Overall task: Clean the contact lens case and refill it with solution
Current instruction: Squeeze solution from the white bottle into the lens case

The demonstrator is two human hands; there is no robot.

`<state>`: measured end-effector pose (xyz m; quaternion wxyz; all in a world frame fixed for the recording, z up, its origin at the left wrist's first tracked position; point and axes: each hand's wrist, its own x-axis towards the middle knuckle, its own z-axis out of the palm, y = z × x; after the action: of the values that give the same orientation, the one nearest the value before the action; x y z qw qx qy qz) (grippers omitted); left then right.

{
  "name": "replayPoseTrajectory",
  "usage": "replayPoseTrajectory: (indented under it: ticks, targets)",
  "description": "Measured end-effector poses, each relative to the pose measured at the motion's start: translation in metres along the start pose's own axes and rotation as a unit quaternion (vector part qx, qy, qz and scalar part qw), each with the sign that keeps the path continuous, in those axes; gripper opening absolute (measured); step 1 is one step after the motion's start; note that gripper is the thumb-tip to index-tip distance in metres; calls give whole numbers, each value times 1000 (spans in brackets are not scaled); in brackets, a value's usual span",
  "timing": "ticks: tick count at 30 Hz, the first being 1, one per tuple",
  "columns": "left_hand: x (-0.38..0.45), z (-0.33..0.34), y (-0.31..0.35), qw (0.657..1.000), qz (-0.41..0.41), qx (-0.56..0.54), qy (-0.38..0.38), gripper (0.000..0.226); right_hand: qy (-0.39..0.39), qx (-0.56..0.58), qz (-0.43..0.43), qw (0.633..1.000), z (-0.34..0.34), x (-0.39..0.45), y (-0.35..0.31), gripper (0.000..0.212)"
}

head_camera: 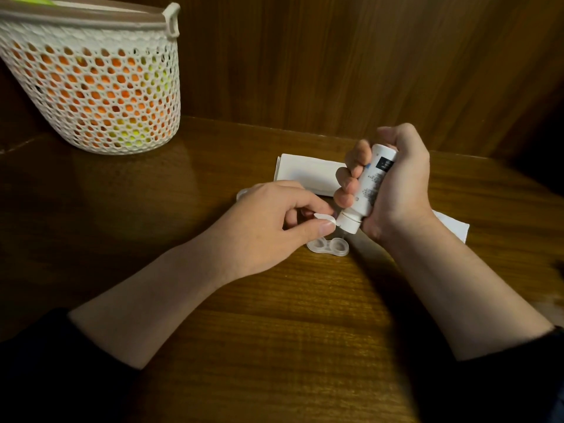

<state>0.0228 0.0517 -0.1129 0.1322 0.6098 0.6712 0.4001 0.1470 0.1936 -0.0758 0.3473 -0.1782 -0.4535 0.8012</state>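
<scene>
surface: wooden table, wood-panel wall behind
basket: far left
right hand: gripped inverted bottle over case
left hand: pinched flip cap

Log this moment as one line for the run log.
right hand: grips solution bottle inverted over lens case | left hand: pinches flip cap | case: open on table

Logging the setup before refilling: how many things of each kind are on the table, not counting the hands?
Bottle, held tip-down by right hand: 1
Lens case: 1
Tissue: 1
Basket: 1
Clear piece behind left hand, likely a cap: 1
Total: 5
</scene>
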Motion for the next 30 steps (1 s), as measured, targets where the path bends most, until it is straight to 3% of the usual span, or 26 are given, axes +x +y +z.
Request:
replayPoseTrajectory:
  ticks: [10,20,30]
  targets:
    - [0,-1,2,1000,-2,1,0,27,-2,3,4,1000,-2,2,1,44]
    - [-1,-29,-4,1000,19,13,-5,18,-64,75,-11,995,8,4,16,48]
    - [0,-30,-8,999,17,11,-29,13,-48,50,-8,998,10,5,20,47]
